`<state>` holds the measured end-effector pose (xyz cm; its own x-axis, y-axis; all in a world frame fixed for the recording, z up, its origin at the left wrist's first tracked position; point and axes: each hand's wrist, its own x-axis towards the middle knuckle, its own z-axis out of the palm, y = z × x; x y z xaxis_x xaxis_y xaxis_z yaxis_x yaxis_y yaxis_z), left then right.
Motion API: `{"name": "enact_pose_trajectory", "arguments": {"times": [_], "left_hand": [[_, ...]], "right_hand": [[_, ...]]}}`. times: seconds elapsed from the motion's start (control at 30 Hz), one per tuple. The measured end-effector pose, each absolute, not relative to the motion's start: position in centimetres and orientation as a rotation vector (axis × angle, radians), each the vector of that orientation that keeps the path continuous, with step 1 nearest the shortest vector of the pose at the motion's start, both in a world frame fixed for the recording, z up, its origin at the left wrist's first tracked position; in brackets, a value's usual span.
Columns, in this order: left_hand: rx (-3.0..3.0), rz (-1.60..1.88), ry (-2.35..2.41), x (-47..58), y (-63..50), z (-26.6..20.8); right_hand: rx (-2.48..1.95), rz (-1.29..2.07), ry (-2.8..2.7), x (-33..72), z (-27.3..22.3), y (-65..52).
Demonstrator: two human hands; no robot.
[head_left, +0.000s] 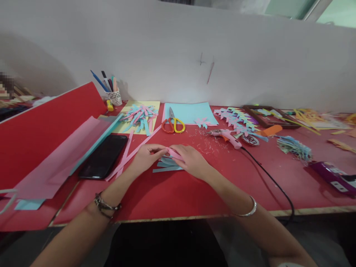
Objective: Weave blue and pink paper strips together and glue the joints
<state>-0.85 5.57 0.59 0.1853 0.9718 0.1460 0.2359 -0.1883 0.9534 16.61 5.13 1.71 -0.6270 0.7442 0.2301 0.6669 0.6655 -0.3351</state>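
Between my two hands a pink paper strip [175, 154] is pinched, held just above the red table [178, 196]. The fingertips of my left hand [148, 157] close on its left end. From the other side, my right hand [191, 159] grips the same strip, its fingers covering part of it. Under my hands lie several light blue paper strips [167, 169], partly hidden. Long pink paper strips [130, 152] rest left of my left hand. Scissors [174, 124] with red and yellow handles lie beyond my hands.
A black phone [103, 157] and pink paper sheet [63, 159] lie left. Strips pile on yellow paper [125, 115]; blue paper [183, 111] lies behind. Right are a pink glue gun [226, 136] with a cable [274, 178], folded paper chains [236, 118] and a purple power strip [333, 178].
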Motion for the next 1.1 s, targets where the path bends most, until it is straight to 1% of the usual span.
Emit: {"name": "enact_pose_trajectory", "arguments": {"times": [0.43,0.67,0.87,1.1], "left_hand": [[1.656,1.038,1.197,-1.0,5.6,0.7],[1.648,1.067,1.218,-1.0,5.5,0.8],[1.616,1.143,1.246,-1.0,5.6,1.3],[1.576,1.208,1.335,-1.2,5.7,1.8]], "right_hand": [[-1.205,0.471,-2.380,16.9,1.8,5.5],[-1.168,0.696,-2.122,16.9,1.7,5.4],[-1.154,0.803,-2.014,17.0,1.9,5.4],[-1.145,0.805,-1.930,17.4,1.7,5.8]]}}
